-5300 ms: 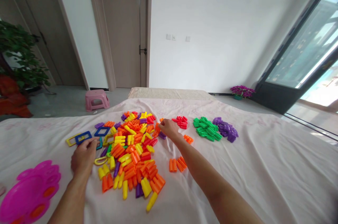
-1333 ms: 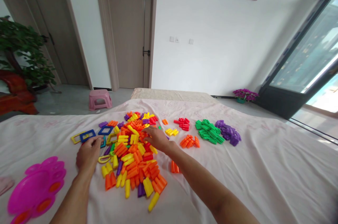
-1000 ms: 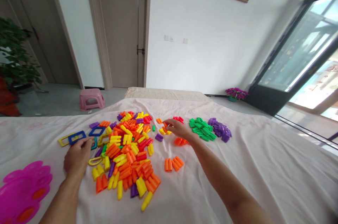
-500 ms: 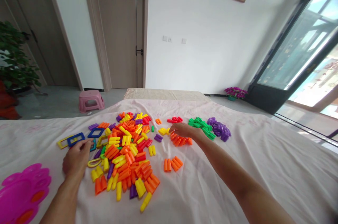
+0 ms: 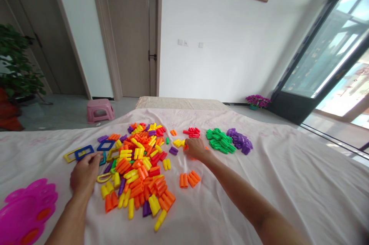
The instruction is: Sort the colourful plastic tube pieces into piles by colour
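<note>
My right hand (image 5: 196, 149) is over the orange plastic tube pieces (image 5: 206, 147), covering most of them. Its fingers curl down, and whatever lies between them is hidden. Beside its fingertips are yellow pieces (image 5: 179, 143) and a purple pair (image 5: 173, 150). My left hand (image 5: 85, 171) rests at the left edge of a large mixed pile (image 5: 141, 160), fingers curled near a teal frame (image 5: 103, 158); I cannot make out anything in its grasp. Blue frames (image 5: 84, 152) lie just beyond it. Nearer me is a small orange group (image 5: 189, 179).
Red pieces (image 5: 191, 132), green pieces (image 5: 220, 140) and purple pieces (image 5: 240, 141) form separate groups at the right. A magenta basin (image 5: 25, 206) stands at the left on the pale cloth (image 5: 259, 199). A pink stool (image 5: 100, 110) is beyond the table.
My right hand has drawn slightly nearer me and now covers most of the orange group, which was largely visible before. My left hand has hardly moved.
</note>
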Motion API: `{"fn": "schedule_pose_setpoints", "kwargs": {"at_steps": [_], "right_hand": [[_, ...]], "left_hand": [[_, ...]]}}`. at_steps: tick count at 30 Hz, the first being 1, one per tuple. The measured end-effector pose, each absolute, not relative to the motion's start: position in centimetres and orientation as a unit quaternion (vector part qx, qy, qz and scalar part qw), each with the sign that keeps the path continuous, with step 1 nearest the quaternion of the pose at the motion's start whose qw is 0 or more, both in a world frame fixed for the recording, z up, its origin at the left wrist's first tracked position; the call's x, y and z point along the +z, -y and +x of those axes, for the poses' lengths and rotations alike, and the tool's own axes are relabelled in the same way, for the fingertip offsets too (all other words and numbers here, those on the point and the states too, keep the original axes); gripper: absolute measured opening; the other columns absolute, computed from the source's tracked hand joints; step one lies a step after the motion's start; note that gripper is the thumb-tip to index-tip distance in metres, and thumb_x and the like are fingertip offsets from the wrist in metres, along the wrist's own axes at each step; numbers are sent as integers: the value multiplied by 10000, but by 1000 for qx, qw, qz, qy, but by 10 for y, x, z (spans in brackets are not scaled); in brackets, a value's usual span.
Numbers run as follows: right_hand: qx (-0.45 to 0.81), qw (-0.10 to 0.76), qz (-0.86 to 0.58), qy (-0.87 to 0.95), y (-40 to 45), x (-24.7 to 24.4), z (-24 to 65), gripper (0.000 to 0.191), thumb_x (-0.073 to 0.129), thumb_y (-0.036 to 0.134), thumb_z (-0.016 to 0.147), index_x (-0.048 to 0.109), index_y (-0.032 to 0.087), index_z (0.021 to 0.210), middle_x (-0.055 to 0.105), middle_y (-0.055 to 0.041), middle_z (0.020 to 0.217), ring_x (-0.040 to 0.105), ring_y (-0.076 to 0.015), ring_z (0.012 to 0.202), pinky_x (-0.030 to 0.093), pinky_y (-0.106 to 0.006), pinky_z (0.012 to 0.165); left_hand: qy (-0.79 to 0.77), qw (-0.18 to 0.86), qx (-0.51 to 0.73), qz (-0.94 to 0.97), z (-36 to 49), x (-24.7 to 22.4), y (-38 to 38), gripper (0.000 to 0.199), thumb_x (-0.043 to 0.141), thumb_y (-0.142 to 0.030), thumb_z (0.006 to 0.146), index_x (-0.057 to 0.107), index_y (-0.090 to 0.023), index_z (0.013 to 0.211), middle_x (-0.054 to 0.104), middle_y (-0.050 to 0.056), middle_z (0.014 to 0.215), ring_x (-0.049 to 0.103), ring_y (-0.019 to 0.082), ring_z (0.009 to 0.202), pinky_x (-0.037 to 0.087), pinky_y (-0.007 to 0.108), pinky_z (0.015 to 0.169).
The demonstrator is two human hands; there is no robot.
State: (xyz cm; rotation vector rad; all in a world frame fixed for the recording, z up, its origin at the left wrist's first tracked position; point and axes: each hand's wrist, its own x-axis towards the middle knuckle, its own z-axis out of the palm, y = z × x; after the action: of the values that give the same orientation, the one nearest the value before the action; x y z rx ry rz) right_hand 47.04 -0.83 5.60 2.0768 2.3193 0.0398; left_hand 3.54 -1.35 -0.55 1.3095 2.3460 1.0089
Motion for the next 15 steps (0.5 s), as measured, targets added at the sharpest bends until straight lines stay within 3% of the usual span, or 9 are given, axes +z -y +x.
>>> {"fn": "schedule_pose_setpoints", "kwargs": {"at_steps": [9,15], "right_hand": [[-82,50,567,-818,-13,83,511,398,679,120,785,780,231,1154,759,-91,1200,698,-285,1103,520,-346,893],[-145,31,567,-810,-16,82,520,485,596,10,729,816,263,1079,792,-40,1110,730,-219,1003,533,-270,829]], "left_hand": [[-812,139,337,455,33,-10,11,495,419,-588,917,729,-326,1200,743,43,1178,641,294,935,474,390,795],[-815,137,339,450,38,-3,14,503,441,-597,906,748,-299,1171,744,69,1156,646,303,913,474,390,762]]}}
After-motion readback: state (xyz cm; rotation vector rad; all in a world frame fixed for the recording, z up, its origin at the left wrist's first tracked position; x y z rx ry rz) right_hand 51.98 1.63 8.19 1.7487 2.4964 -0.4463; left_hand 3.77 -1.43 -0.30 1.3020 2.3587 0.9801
